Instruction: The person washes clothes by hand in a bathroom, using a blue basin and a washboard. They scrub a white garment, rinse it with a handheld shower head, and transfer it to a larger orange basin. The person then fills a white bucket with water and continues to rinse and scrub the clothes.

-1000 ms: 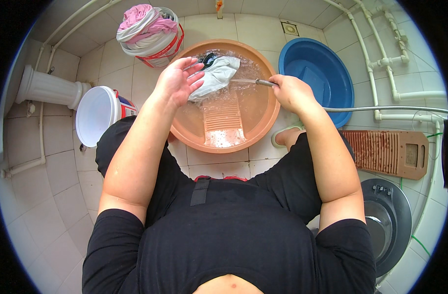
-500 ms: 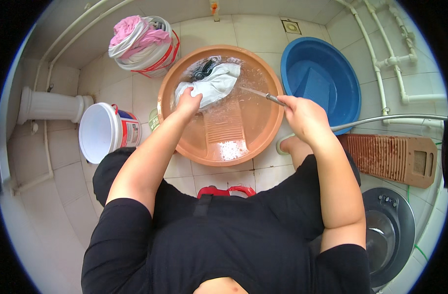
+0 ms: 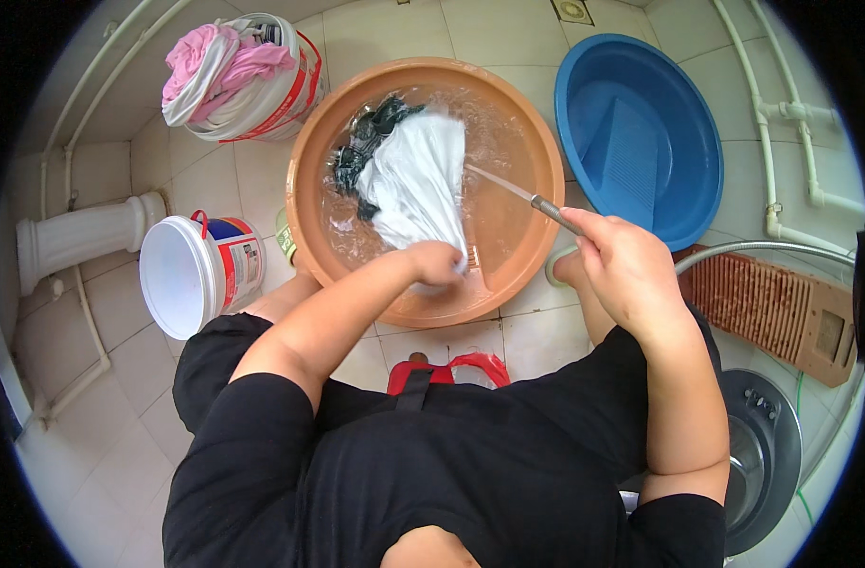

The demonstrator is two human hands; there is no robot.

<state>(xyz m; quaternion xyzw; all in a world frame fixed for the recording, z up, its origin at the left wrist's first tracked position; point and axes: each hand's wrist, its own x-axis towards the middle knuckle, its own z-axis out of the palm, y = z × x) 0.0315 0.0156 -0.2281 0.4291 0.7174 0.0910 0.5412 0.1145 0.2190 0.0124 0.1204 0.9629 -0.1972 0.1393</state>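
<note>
An orange-brown washtub point(image 3: 303, 170) holds water and wet laundry in front of me. My left hand point(image 3: 436, 263), fingers closed, grips the near end of a white cloth point(image 3: 418, 175) at the tub's near side, where the cloth meets the moulded washboard part. A dark patterned cloth point(image 3: 358, 156) lies in the water at the cloth's far left. My right hand point(image 3: 626, 263) is wrapped round a metal hose nozzle point(image 3: 550, 210) over the tub's right rim. A thin water jet runs from it toward the white cloth. The cloth's lower tip is blurred.
A blue tub point(image 3: 683, 142) stands right of the washtub, a brown washboard point(image 3: 768, 303) and a grey basin point(image 3: 768, 473) nearer me. At left are a white bucket point(image 3: 177, 275) and a bucket of pink and white laundry point(image 3: 229, 71). The metal hose point(image 3: 768, 245) curves off right.
My left hand has drawn the white cloth's end toward me and rightward, so the cloth now stretches out. More of the dark cloth shows. My right hand still holds the spraying nozzle.
</note>
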